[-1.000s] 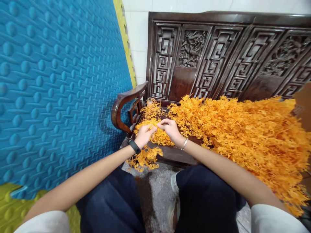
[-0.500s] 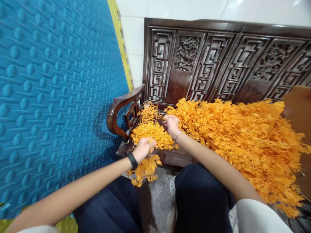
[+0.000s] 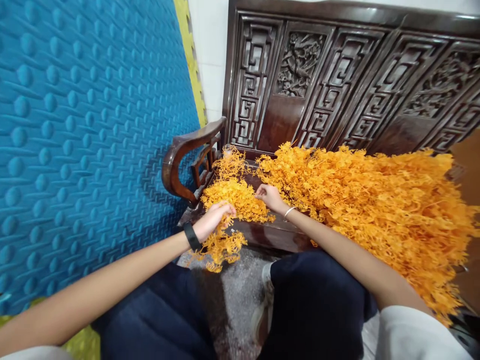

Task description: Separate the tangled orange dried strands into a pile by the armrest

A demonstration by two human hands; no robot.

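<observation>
My left hand (image 3: 214, 220), with a black band at its wrist, is closed on a cluster of orange plastic sprigs (image 3: 223, 249). The sprigs dangle below the fingers, in front of the bench seat's edge. My right hand (image 3: 273, 199) is pinched just right of a small heap of orange sprigs (image 3: 242, 200); whatever its fingertips hold is too small or hidden to make out. Behind that heap lie thin bare orange strands (image 3: 230, 164). A much larger mound of orange sprigs (image 3: 382, 200) spreads over the seat to the right of my right hand.
The dark carved wooden bench has a tall backrest (image 3: 279, 120) at the rear and a curved armrest (image 3: 170, 167) on the left. Blue bumpy foam matting (image 3: 86, 130) with a yellow edge lies left of it. Brown cardboard (image 3: 467, 160) stands behind the mound at far right.
The view has tilted down. My left hand has shifted slightly left with the sprigs still in it. My right hand has drawn a little toward me, away from the backrest.
</observation>
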